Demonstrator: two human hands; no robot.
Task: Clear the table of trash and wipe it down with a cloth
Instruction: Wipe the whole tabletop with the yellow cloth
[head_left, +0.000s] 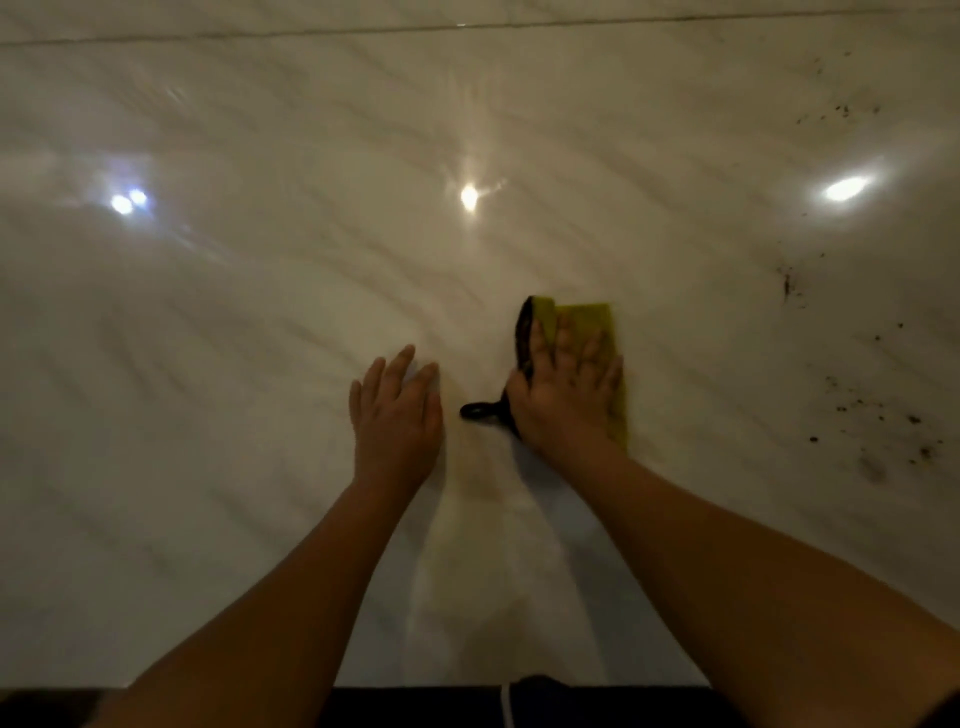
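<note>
A glossy white marble table (260, 364) fills the view. My right hand (569, 387) lies flat on a folded yellow cloth (587, 317) with a dark trim and a small black loop, pressing it onto the table just right of the middle. My left hand (397, 410) rests flat on the bare marble just left of the cloth, fingers together, holding nothing. Dark crumbs and specks (883, 421) lie scattered on the marble to the right of the cloth. A second patch of specks (841, 110) sits at the far right.
Bright lamp reflections (469, 196) shine on the table top. The near table edge (467, 686) runs along the bottom of the view, with dark clothing below it. A seam line (363, 32) crosses the far side.
</note>
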